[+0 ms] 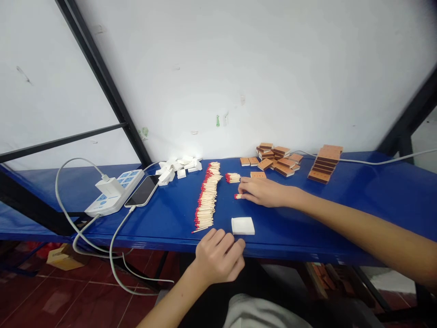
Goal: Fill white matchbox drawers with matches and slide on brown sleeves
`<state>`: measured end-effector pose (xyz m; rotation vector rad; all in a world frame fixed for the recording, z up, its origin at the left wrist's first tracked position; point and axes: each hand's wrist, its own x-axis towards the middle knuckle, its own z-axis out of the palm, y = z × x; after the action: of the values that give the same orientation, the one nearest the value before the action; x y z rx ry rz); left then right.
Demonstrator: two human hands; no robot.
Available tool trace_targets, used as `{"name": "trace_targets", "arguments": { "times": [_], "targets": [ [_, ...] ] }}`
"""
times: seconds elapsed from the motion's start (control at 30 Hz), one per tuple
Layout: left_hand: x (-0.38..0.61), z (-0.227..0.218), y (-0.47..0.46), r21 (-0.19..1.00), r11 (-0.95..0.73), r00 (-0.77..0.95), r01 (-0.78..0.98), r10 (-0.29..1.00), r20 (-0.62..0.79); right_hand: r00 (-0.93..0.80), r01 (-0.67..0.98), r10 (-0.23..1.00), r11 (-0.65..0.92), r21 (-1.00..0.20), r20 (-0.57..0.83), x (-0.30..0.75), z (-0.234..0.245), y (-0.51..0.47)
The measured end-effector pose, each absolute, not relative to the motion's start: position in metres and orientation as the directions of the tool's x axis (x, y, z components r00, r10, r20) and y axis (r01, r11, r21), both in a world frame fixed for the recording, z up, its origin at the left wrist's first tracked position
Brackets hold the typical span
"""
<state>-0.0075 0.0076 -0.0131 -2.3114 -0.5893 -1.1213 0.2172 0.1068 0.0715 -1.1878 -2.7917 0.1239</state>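
Observation:
My right hand (261, 191) pinches a few red-tipped matches (238, 197) between thumb and fingers, low over the blue table. A small bundle of matches (233, 178) lies just beyond its fingertips. To its left runs a long row of matches (207, 198), red heads facing left. My left hand (220, 255) is closed in a loose fist at the table's front edge, with nothing visible in it. Just beyond its knuckles lies a white matchbox tray (243, 226). A brown matchbox sleeve (258, 175) sits right behind my right hand.
Matchboxes (283, 163) are piled at the back, and a stepped stack of them (326, 164) stands farther right. White trays (179, 167) lie heaped at the back left. A phone (142, 191), a power strip (116, 193) and white cables occupy the left. A wall closes the back.

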Motion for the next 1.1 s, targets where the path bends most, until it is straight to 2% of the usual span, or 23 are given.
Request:
{"name": "trace_targets", "arguments": {
  "times": [0.23,0.5,0.73,0.87,1.0,1.1],
  "targets": [
    [-0.007,-0.012,0.007,-0.247,-0.777,0.566,0.578,0.164,0.808,-0.745,0.664,0.667,0.742,-0.087,0.002,0.218,0.081,0.102],
    [-0.007,-0.009,0.006,-0.258,-0.773,0.562,0.580,0.151,0.813,-0.691,0.716,0.720,0.673,-0.182,-0.057,0.220,0.084,0.102],
    [-0.007,-0.009,0.006,-0.239,-0.781,0.558,0.577,0.164,0.814,-0.666,0.740,0.743,0.647,-0.186,-0.065,0.224,0.082,0.098],
    [-0.007,-0.010,0.006,-0.237,-0.785,0.559,0.572,0.162,0.814,-0.661,0.737,0.748,0.632,-0.238,-0.060,0.227,0.087,0.095],
    [-0.007,-0.011,0.007,-0.230,-0.791,0.560,0.568,0.166,0.812,-0.664,0.730,0.734,0.596,-0.335,-0.142,0.231,0.090,0.095],
    [-0.007,-0.011,0.007,-0.227,-0.789,0.564,0.571,0.175,0.807,-0.664,0.729,0.731,0.585,-0.355,-0.160,0.234,0.091,0.096]
  ]
}}
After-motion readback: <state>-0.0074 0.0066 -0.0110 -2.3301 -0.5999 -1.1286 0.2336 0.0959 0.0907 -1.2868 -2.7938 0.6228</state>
